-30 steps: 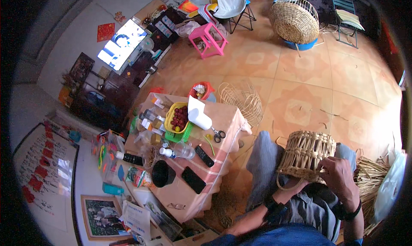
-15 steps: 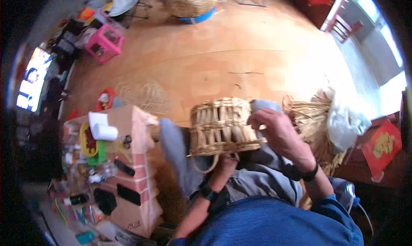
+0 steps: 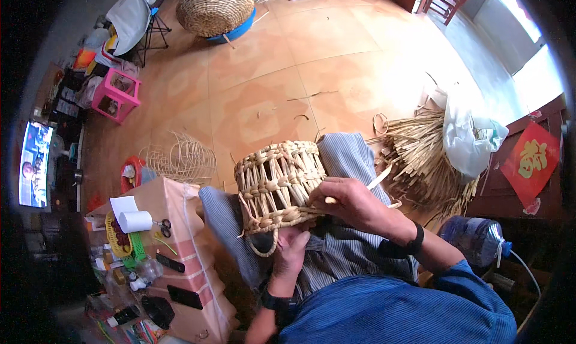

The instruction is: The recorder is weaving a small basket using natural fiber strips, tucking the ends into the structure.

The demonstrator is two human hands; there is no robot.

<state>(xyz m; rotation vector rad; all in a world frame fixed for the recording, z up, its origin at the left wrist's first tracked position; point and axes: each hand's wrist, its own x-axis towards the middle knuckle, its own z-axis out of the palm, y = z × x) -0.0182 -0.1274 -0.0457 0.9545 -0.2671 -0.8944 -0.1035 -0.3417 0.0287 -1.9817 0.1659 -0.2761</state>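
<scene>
Basket (image 3: 279, 185) rests on the lap. Left hand (image 3: 292, 248) grips its lower rim, fingers clenched. Right hand (image 3: 354, 203) pinches a straw strip (image 3: 379, 179) against the basket's side.

Daylight from upper right; glare on floor (image 3: 384, 86) there. Left side dim. Fisheye bending, black vignette at rim. Centre sharp.

Woven basket (image 3: 279, 185) showing pale straw-tan, open lattice weave. Trousers (image 3: 348, 158) showing grey-blue pinstripes. Stool (image 3: 115, 93) glowing pink. Floor tiles (image 3: 312, 62) reading orange. Hanging (image 3: 531, 161) showing red, gold figure.
</scene>
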